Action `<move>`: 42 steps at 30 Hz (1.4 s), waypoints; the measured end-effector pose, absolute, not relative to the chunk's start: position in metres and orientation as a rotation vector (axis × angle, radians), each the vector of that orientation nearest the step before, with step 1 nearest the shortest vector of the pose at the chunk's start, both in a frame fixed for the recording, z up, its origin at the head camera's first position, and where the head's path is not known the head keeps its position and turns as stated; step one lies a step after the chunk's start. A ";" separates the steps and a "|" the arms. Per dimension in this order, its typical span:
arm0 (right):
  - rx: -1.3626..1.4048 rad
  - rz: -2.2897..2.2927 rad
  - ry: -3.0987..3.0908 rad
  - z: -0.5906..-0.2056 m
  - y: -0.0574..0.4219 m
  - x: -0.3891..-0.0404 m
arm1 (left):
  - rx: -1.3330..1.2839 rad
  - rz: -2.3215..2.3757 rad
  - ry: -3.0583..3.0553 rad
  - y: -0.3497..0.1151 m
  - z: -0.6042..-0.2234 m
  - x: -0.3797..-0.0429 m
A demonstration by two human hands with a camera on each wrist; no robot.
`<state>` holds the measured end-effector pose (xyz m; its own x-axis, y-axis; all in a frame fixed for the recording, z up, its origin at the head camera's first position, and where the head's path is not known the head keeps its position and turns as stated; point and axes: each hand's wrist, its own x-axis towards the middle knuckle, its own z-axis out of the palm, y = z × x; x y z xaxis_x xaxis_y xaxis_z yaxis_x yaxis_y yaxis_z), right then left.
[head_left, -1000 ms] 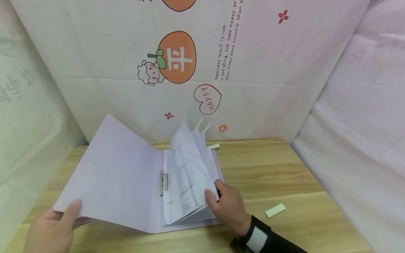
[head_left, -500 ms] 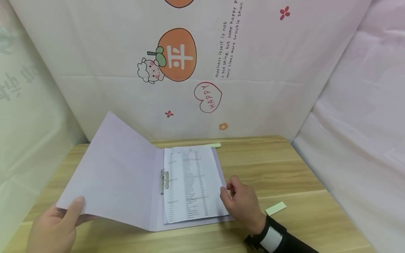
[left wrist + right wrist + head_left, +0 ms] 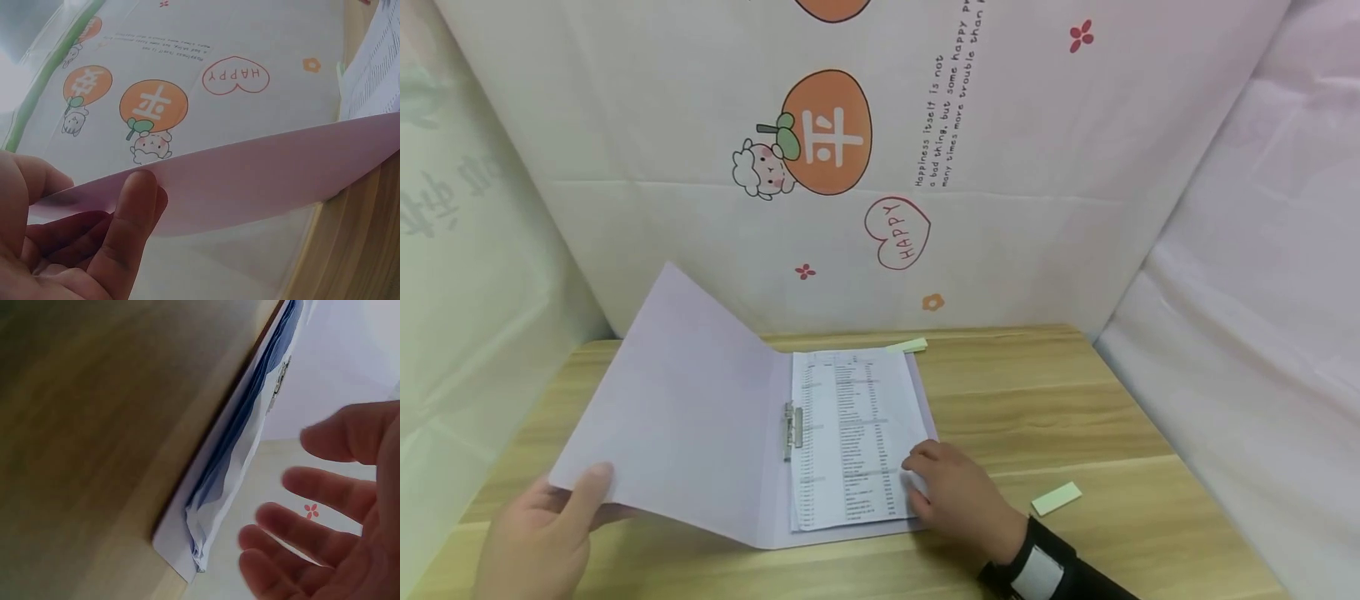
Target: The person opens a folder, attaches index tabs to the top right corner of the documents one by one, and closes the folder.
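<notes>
A pale purple file folder (image 3: 677, 400) lies spread on the table, its left cover tilted up. My left hand (image 3: 546, 525) pinches the cover's lower left corner, thumb on the inner face; the left wrist view shows the cover (image 3: 250, 181) between thumb and fingers. A stack of printed sheets (image 3: 857, 442) rests flat on the folder's right side, beside a metal clip (image 3: 792, 431) near the spine. Over the sheets' lower right edge is my right hand (image 3: 962, 500), fingers loosely bent. In the right wrist view its fingers (image 3: 300, 531) are spread, holding nothing, beside the stack's edge.
A pale green paper strip (image 3: 1057, 498) lies on the wooden table (image 3: 1022, 400) right of my right hand. Pale green tabs (image 3: 910, 345) stick out at the sheets' top right. A printed white cloth (image 3: 1000, 250) hangs behind the table, with more cloth at both sides.
The lifted sheets have dropped flat as my right hand let go of them. That hand moved right, then back left over the sheets' edge, fingers loosening. My left hand still holds the cover.
</notes>
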<state>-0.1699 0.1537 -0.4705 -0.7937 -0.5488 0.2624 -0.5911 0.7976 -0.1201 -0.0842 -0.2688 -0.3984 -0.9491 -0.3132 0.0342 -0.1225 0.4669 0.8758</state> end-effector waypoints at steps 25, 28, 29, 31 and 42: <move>1.016 0.270 -3.051 -0.467 0.167 -0.176 | -0.981 -0.718 -2.778 -0.216 -0.430 -0.155; 1.048 0.301 -3.057 -0.465 0.171 -0.175 | -1.015 -0.719 -2.800 -0.205 -0.436 -0.165; 1.070 0.309 -3.052 -0.465 0.173 -0.175 | -1.022 -0.730 -2.810 -0.201 -0.437 -0.168; 1.121 0.340 -3.041 -0.464 0.179 -0.176 | -1.028 -0.753 -2.843 -0.193 -0.441 -0.171; 0.877 0.488 -2.863 -0.438 0.237 -0.193 | -1.021 -0.686 -2.874 -0.163 -0.453 -0.179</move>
<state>-0.1933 0.2373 -0.4377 -0.8276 -0.5266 0.1945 -0.5613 0.7818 -0.2717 -0.1793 -0.1630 -0.4530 -0.7866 0.5970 0.1577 0.6039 0.6904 0.3984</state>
